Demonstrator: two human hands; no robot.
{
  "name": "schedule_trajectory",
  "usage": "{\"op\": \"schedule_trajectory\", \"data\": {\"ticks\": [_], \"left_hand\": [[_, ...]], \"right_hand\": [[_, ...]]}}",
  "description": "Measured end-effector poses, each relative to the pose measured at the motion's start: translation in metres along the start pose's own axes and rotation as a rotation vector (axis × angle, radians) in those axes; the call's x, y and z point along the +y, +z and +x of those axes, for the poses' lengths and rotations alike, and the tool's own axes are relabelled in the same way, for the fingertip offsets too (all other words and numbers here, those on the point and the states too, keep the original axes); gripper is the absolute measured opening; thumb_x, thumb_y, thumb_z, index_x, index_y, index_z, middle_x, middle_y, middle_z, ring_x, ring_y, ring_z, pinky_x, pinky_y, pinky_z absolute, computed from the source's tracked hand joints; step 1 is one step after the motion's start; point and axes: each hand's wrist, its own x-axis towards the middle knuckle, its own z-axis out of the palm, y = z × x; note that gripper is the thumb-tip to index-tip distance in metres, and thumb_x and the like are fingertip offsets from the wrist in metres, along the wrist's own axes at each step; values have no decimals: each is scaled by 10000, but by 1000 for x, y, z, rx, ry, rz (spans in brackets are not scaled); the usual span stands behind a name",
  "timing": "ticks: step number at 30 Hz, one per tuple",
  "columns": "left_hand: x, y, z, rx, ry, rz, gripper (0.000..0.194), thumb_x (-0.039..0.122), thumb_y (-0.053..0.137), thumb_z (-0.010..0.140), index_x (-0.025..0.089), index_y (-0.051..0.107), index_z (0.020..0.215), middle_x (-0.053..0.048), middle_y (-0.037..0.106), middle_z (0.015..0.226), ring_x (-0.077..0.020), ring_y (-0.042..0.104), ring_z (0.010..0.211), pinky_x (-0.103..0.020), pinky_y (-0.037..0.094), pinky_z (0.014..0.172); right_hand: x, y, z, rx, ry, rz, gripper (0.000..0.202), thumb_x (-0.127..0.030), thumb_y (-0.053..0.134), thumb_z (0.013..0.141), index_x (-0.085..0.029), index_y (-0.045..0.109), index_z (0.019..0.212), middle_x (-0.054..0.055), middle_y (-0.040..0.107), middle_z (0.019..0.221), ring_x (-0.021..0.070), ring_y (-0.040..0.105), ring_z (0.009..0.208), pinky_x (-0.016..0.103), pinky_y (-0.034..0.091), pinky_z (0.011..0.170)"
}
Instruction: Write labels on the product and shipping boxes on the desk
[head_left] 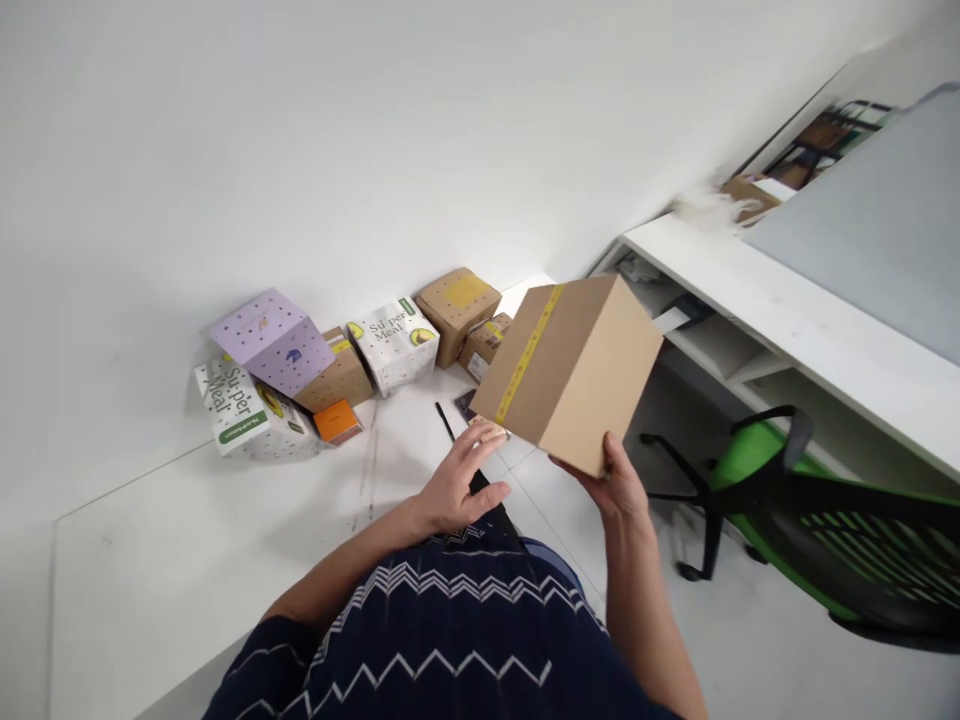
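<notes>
A brown cardboard box [577, 360] with yellow tape along one face is held up, tilted, in front of me. My right hand [619, 485] grips its lower right edge, thumb on the near side and fingers beneath. Just left of the box's lower corner is my left hand [463, 485], fingers stretched out and thumb apart, holding nothing. Whether its fingertips touch the box I cannot tell. Below the box, partly covered by it, a small dark item [466, 404] lies near a thin black stick [445, 420].
Along the wall on the white table [187, 530] stand a purple box [277, 340], white printed boxes [394, 345], a small orange box [337, 422] and brown cartons [456, 305]. To the right are a green-black chair [817, 510] and a white shelf desk [810, 320].
</notes>
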Motion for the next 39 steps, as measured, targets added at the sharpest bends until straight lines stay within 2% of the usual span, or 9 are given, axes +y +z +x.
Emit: {"op": "schedule_trajectory", "data": {"ticks": [4, 8, 14, 19, 25, 28, 31, 34, 39], "left_hand": [[-11, -7, -11, 62, -196, -6, 460, 438, 526, 968, 221, 562, 1372, -147, 534, 1434, -271, 496, 1357, -479, 411, 1153], [-30, -17, -21, 144, -329, 49, 408, 435, 544, 944, 213, 634, 1274, -132, 609, 1336, -262, 556, 1285, -468, 435, 1130], [-69, -37, -40, 211, -468, 229, 447, 391, 557, 909, 184, 613, 1302, -152, 592, 1344, -282, 548, 1291, -472, 420, 1136], [-95, -74, -31, 294, -531, 503, 530, 392, 559, 907, 180, 548, 1392, -163, 503, 1467, -339, 429, 1403, -530, 338, 1181], [-128, -109, 24, 216, -500, 739, 780, 378, 638, 855, 19, 377, 1497, -272, 277, 1609, -424, 173, 1524, -599, 137, 1228], [-135, -103, 35, 184, -542, 786, 819, 349, 660, 839, -19, 349, 1501, -307, 252, 1603, -430, 150, 1529, -627, 80, 1223], [-127, -84, 27, 171, -530, 790, 751, 297, 639, 849, -18, 389, 1483, -311, 290, 1587, -446, 95, 1532, -653, 60, 1215], [-112, -59, 6, 160, -489, 774, 623, 272, 586, 880, 86, 466, 1463, -240, 387, 1564, -448, 77, 1534, -697, 61, 1197], [-102, -22, -45, 253, -459, 615, 478, 312, 617, 863, 172, 603, 1320, -187, 477, 1499, -454, 176, 1514, -703, 91, 1197]], "right_hand": [[-24, 26, 17, 59, 18, -102, 399, -448, 776, 755, -306, 606, 1087, 11, 668, 1153, 280, 638, 1080, 608, 613, 817], [-42, 76, 46, 81, 50, -190, 315, -408, 723, 789, -296, 586, 1050, 16, 627, 1093, 242, 631, 978, 572, 623, 785], [-48, 134, 63, -122, 160, -243, 231, -372, 676, 804, -260, 539, 951, 24, 599, 912, 217, 652, 781, 551, 611, 751], [-36, 120, 57, -193, 117, -233, 397, -559, 682, 782, -302, 545, 1052, 47, 601, 1074, 243, 672, 842, 531, 598, 757], [18, 71, 39, 103, -54, -170, 474, -620, 639, 758, -320, 537, 1110, 49, 583, 1225, 215, 686, 990, 360, 592, 752], [57, 61, 21, 52, 5, -224, 449, -596, 688, 706, -267, 596, 997, 53, 659, 1069, 215, 708, 878, 346, 594, 707], [89, 72, 10, -126, 90, -409, 442, -597, 720, 686, -228, 645, 918, 78, 693, 987, 226, 702, 778, 372, 594, 674], [105, 103, 17, -338, 67, -605, 510, -638, 693, 719, -223, 675, 1015, 94, 691, 1084, 227, 700, 783, 392, 597, 698], [119, 158, 50, -429, 53, -526, 765, -674, 699, 716, -294, 514, 1354, 85, 546, 1407, 180, 688, 829, 363, 611, 758]]}}
